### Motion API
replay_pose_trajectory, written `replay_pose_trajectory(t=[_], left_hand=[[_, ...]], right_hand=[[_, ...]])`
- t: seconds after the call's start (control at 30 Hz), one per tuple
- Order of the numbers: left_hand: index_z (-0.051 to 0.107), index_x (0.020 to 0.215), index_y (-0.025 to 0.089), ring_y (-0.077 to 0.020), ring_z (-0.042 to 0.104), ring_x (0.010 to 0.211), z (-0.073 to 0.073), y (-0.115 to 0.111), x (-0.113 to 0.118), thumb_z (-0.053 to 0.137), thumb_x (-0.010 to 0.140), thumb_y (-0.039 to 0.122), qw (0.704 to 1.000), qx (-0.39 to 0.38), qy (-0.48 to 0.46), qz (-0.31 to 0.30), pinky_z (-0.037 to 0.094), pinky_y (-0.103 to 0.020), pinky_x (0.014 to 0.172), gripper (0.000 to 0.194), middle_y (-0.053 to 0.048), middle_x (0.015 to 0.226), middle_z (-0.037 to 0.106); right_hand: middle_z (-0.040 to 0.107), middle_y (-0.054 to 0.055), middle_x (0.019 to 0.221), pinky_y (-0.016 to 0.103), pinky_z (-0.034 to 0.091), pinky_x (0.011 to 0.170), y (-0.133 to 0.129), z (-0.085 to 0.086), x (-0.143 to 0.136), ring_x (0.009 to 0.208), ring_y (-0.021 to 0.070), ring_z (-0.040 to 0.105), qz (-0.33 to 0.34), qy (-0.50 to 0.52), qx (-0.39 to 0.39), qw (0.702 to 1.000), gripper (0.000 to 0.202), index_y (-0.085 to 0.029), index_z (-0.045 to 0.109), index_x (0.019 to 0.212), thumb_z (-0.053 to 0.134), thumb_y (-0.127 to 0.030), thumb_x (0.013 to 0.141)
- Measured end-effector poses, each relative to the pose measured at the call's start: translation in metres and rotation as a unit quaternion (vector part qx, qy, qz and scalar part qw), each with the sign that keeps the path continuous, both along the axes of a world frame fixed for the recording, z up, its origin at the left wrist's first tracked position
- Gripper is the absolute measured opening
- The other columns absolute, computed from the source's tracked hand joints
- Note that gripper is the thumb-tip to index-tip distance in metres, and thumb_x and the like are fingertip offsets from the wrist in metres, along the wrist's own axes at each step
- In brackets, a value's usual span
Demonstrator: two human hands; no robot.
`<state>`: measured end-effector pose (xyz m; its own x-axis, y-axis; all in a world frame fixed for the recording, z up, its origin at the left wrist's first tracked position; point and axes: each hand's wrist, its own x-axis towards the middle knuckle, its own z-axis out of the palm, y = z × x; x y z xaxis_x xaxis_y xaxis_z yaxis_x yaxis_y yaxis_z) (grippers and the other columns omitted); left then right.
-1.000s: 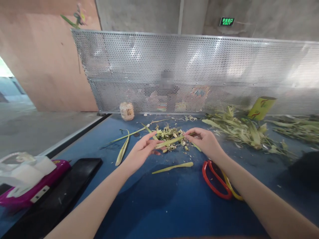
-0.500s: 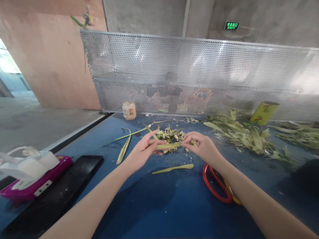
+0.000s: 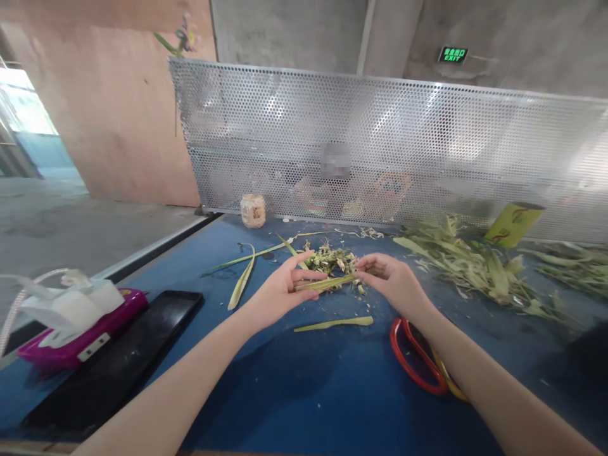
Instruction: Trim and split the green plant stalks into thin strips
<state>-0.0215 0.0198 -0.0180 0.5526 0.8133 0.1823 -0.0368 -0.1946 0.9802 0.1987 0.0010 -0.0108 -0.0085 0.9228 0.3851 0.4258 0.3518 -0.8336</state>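
The left hand [image 3: 281,286] and right hand [image 3: 390,278] pinch opposite ends of the leaf [image 3: 335,282]. Keep it lightly taut; twisting may split it.

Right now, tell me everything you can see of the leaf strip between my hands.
The leaf strip is narrow, yellowish green and faintly streaked lengthwise, like dried plant leaf. It slants slightly up toward your right hand, whose fingertips pinch one end; the other end lies between the thumb and fingers of your left hand. The plant scraps lie behind it; whether they touch is unclear.
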Motion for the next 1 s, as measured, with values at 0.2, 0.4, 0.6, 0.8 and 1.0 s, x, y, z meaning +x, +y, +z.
replay_pose_trajectory(t=[0.2, 0.4, 0.6, 0.8, 1.0], left_hand=[[0.028, 0.131, 0.018, -0.0203, 0.062, 0.093, 0.002, -0.002, 0.000, 0.059, 0.074, 0.016, 0.999, -0.003, -0.037, 0.009, 0.046, -0.036, 0.083, 0.065, -0.014, 0.113, 0.061], [0.029, 0.134, 0.019, -0.0225, 0.062, 0.096, 0.004, -0.003, 0.000, 0.053, 0.081, 0.022, 0.995, -0.053, -0.076, 0.032, 0.048, -0.038, 0.084, 0.058, -0.012, 0.108, 0.065], [0.015, 0.140, 0.018, -0.0239, 0.063, 0.095, 0.008, -0.005, -0.001, 0.053, 0.083, 0.021, 0.984, -0.124, -0.130, -0.001, 0.048, -0.040, 0.086, 0.068, -0.011, 0.096, 0.069], [0.014, 0.140, 0.018, -0.0227, 0.063, 0.095, 0.011, -0.008, -0.001, 0.062, 0.075, 0.012, 0.978, -0.146, -0.150, -0.007, 0.048, -0.039, 0.086, 0.081, -0.011, 0.099, 0.069], [0.011, 0.140, 0.016, -0.0225, 0.063, 0.095, 0.010, -0.006, -0.001, 0.064, 0.073, 0.012, 0.984, -0.124, -0.127, -0.003, 0.048, -0.039, 0.087, 0.086, -0.010, 0.094, 0.070]], right_hand=[[0.067, 0.005, 0.076, 0.032, 0.050, 0.072, 0.001, 0.002, 0.004, 0.072, 0.0171, 0.063, -0.020, 0.016, -0.025, 0.999, 0.020, -0.017, 0.061, 0.073, 0.065, -0.033, 0.064], [0.068, 0.008, 0.079, 0.035, 0.050, 0.070, 0.006, -0.002, 0.010, 0.072, 0.0192, 0.063, -0.033, 0.031, -0.016, 0.999, 0.026, -0.017, 0.061, 0.074, 0.066, -0.039, 0.062], [0.068, 0.007, 0.077, 0.034, 0.050, 0.070, 0.004, 0.000, 0.009, 0.071, 0.0193, 0.063, -0.034, 0.021, -0.012, 0.999, 0.028, -0.017, 0.062, 0.073, 0.067, -0.041, 0.061], [0.068, 0.007, 0.077, 0.033, 0.050, 0.068, 0.005, -0.002, 0.009, 0.070, 0.0192, 0.063, -0.026, 0.025, -0.020, 0.999, 0.028, -0.017, 0.062, 0.073, 0.068, -0.041, 0.061], [0.068, 0.005, 0.076, 0.032, 0.049, 0.071, 0.008, -0.005, 0.009, 0.072, 0.0173, 0.063, -0.019, 0.021, -0.027, 0.999, 0.022, -0.017, 0.061, 0.074, 0.065, -0.036, 0.064]])
